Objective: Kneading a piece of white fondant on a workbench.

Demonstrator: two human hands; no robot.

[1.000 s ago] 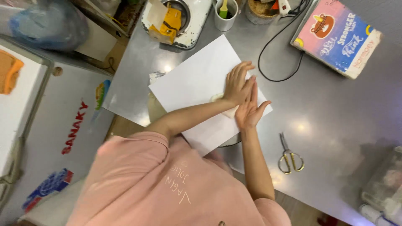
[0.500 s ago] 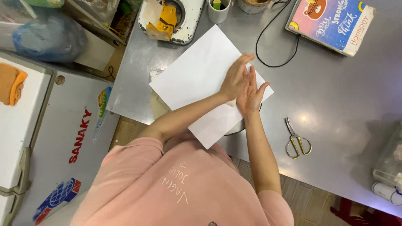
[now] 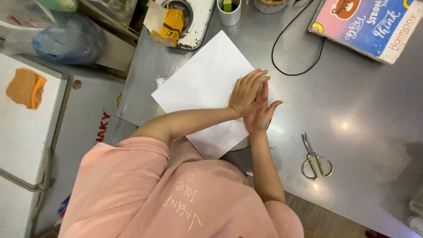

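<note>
A white sheet of paper (image 3: 205, 79) lies tilted on the steel table (image 3: 361, 101), over its near left corner. My left hand (image 3: 246, 90) lies flat on the sheet's right edge, fingers stretched out and close together. My right hand (image 3: 263, 115) lies flat just below and partly under it, thumb spread to the right. Both palms press on the paper and neither hand grips anything. A round dark object (image 3: 241, 145) shows under the sheet's near edge.
Gold-handled scissors (image 3: 313, 159) lie to the right of my right arm. A black cable (image 3: 286, 53) loops beyond the paper, with a colourful flat box (image 3: 370, 22) at the far right. A white cup (image 3: 229, 11) and a white appliance (image 3: 194, 22) stand at the back. A white chest freezer (image 3: 26, 128) is on the left.
Both hands stay pressed on the paper at nearly the same spot. The view has shifted a little, so the table's things sit slightly differently in the frame.
</note>
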